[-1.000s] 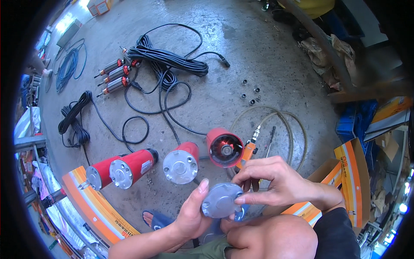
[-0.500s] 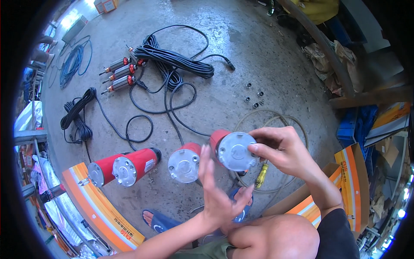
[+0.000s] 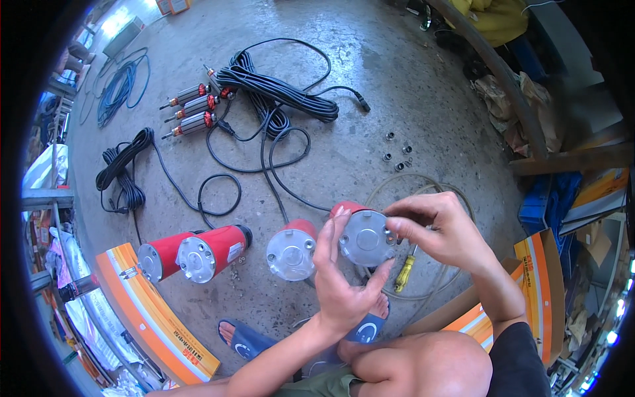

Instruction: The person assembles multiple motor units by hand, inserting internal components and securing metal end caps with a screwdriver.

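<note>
A red motor housing [image 3: 345, 207] with a round, grey metal end cap [image 3: 368, 239] facing up stands in front of me. My left hand [image 3: 344, 281] cups the cap, fingers along its left edge and thumb at its lower edge. At the cap's right edge, the thumb and forefinger of my right hand [image 3: 440, 231] are pinched together beside a hole; anything between them is too small to make out. Just left is another red housing with a grey cap [image 3: 289, 255]. Two more red motor housings [image 3: 215, 253] lean farther left, caps toward me.
Black cable coils [image 3: 284, 92] lie beyond, beside several motor armatures [image 3: 195, 106]. Small metal rings [image 3: 399, 151] sit on the concrete floor. A yellow-handled screwdriver [image 3: 404, 272] lies right of the housing. Orange cardboard boxes [image 3: 159, 317] flank me; a wooden frame [image 3: 562, 159] stands right.
My left hand has come up against the end cap, fingers now overlapping its left edge. The right hand stays at the cap's right edge. The whole view has shifted slightly.
</note>
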`<state>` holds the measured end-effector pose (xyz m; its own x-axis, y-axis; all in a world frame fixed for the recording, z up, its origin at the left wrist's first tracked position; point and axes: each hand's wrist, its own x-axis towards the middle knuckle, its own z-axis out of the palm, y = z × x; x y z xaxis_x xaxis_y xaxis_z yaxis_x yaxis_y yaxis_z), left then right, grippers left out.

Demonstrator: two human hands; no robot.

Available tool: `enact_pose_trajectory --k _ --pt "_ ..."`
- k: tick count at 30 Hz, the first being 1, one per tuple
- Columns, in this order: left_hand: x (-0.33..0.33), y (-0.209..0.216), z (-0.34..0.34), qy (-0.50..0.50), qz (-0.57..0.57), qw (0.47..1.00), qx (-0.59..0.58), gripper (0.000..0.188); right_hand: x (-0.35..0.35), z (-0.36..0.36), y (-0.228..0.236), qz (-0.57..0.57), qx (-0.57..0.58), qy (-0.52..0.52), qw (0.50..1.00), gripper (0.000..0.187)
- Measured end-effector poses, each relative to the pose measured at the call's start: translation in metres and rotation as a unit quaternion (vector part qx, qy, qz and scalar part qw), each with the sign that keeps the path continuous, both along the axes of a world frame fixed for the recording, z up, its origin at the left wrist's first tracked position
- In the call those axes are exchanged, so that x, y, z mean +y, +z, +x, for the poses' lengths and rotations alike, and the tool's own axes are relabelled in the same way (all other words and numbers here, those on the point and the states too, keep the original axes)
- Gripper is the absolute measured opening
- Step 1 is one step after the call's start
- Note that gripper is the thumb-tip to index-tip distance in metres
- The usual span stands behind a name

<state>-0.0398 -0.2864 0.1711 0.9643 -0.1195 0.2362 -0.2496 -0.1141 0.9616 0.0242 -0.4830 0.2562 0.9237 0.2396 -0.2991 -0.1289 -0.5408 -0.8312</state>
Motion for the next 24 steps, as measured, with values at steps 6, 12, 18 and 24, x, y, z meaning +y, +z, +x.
enact_pose_trajectory --k 6,12,18,24 --pt "-0.007 0.0 0.0 0.029 0.025 0.999 -0.011 0.102 -0.021 -0.009 -0.031 0.024 0.021 0.023 0.999 0.038" --pt "-0.011 0.0 0.003 0.071 0.028 0.997 -0.021 0.084 -0.019 -0.015 -0.045 0.088 0.06 -0.028 0.994 0.045" --pt "-0.007 0.005 0.005 0.06 0.096 0.993 -0.038 0.079 -0.019 -0.015 -0.05 0.104 0.073 -0.041 0.991 0.043" --pt "-0.009 0.01 0.007 0.078 0.116 0.989 -0.041 0.071 -0.022 -0.014 -0.055 0.126 0.087 -0.047 0.987 0.041"
